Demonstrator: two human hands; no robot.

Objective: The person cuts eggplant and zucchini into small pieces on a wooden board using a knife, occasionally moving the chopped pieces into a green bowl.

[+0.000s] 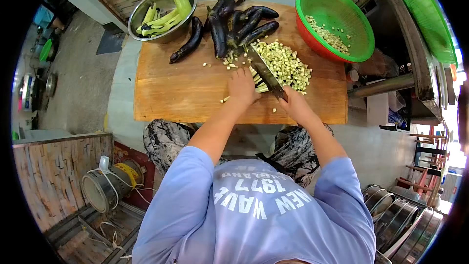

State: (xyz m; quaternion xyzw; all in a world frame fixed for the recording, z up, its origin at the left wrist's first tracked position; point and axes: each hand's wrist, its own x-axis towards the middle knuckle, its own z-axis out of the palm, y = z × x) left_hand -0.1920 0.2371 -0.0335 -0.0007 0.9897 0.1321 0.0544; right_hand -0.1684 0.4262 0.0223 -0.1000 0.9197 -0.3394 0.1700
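Note:
In the head view my right hand [295, 105] is closed around the handle of a wide-bladed kitchen knife [265, 71]. Its blade slants up and left across cut eggplant. My left hand [243, 86], fingers curled, presses on a bundle of eggplant strips [261, 86] just left of the blade; the hand hides part of the bundle. Right of the knife spreads a heap of diced eggplant [286, 63]. Several whole dark eggplants [219, 34] lie beyond my hands, one eggplant [189, 42] apart from the others at the left. All of this rests on a wooden board [181, 93].
A metal bowl [168, 34] with peeled eggplants stands at the board's far left. On the far right, a green colander [359, 51] holding some dice sits in a red basin [312, 44]. A dark-edged shelf [415, 34] borders the right; a metal drum [100, 191] stands lower left.

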